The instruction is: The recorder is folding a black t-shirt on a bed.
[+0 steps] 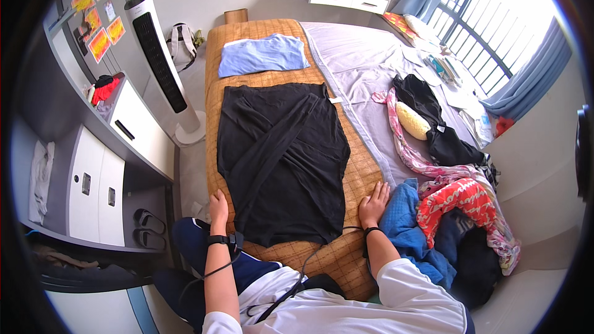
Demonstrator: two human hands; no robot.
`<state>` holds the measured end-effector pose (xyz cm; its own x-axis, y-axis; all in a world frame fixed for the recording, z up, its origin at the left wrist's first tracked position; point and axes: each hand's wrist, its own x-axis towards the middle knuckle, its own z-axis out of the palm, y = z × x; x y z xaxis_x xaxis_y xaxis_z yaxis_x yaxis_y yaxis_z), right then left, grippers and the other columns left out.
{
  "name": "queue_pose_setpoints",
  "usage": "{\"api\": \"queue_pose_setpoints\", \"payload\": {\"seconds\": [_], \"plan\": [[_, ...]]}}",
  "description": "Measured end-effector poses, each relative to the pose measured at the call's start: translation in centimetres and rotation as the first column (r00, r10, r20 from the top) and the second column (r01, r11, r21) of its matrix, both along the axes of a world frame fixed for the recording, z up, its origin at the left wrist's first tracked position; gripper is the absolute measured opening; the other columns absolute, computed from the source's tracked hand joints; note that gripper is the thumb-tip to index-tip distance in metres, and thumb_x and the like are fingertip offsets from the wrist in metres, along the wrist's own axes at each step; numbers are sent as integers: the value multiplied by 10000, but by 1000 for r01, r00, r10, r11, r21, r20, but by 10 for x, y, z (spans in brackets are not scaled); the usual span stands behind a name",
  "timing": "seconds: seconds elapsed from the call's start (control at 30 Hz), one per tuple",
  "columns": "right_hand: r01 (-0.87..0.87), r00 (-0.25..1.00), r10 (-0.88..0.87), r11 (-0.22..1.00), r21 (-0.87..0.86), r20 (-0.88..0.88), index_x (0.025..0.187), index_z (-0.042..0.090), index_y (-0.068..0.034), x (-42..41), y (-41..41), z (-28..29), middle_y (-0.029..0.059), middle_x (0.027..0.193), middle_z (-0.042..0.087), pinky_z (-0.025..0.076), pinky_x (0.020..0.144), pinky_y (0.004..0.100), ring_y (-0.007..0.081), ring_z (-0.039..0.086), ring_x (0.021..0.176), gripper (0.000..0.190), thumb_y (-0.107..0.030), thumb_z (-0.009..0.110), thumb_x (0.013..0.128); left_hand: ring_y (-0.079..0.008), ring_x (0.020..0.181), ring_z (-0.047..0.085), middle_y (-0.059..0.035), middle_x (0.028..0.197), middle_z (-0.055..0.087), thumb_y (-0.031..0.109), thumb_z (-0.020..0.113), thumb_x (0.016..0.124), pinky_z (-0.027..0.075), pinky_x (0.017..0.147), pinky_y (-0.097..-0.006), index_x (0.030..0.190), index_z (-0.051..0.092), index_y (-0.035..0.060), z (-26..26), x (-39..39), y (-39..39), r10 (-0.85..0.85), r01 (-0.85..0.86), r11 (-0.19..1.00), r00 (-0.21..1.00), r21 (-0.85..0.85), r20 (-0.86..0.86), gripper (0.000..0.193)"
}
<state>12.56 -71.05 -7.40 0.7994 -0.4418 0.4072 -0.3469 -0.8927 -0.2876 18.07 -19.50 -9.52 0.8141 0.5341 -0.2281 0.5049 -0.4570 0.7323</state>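
Note:
A black long-sleeved garment (287, 167) lies spread on a brown quilted mat (366, 162), one sleeve laid slantwise across it. A small white tag (335, 100) sticks out near its far right corner. Just left of the garment's near part, my left hand (219, 206) rests at the mat's edge with its fingers curled; whether they grip the mat is hidden. To the right of the cloth, my right hand (375, 202) lies palm down on the mat, holding nothing. Beyond the black garment is a folded light blue cloth (264, 54).
At my right are heaped clothes, including a blue quilted piece (403, 222) and a red printed one (457, 199). A yellow cushion-like item (412, 121) lies farther back. A tower fan (162, 60) and a cabinet (100, 185) stand at left. Cables run from my wrist straps.

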Motion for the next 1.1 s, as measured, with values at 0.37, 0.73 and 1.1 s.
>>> {"api": "queue_pose_setpoints", "payload": {"seconds": [0.37, 0.73, 1.1], "plan": [[-26, 999, 27, 999, -36, 38, 1504, 454, -23, 0, 0, 1, 230, 1616, 343, 178, 1256, 533, 395, 264, 1524, 661, -165, 526, 863, -408, 1449, 407, -274, 1557, 415, 258, 470, 1050, 364, 1163, -474, 1528, 341, -30, 14, 5, -4, 323, -227, 871, 933, -437, 159, 573], [-47, 998, 51, 994, -100, 41, 1504, 449, -7, 0, 0, 2, 242, 1602, 356, 208, 1261, 503, 412, 289, 1506, 655, -131, 537, 867, -360, 1496, 347, -145, 1680, 241, -129, 351, 952, 394, 1110, -520, 1622, 188, 320, 31, -1, 13, 654, -25, 504, 665, -864, 362, 823], [-31, 999, 32, 995, -99, 2, 1512, 435, 2, -1, 0, 3, 245, 1607, 346, 197, 1262, 497, 412, 287, 1507, 657, -148, 519, 878, -325, 1439, 445, -159, 1651, 316, -215, 308, 836, 413, 1108, -444, 1572, 284, 195, 8, 6, 18, 624, 11, 474, 701, -881, 345, 843]]}}
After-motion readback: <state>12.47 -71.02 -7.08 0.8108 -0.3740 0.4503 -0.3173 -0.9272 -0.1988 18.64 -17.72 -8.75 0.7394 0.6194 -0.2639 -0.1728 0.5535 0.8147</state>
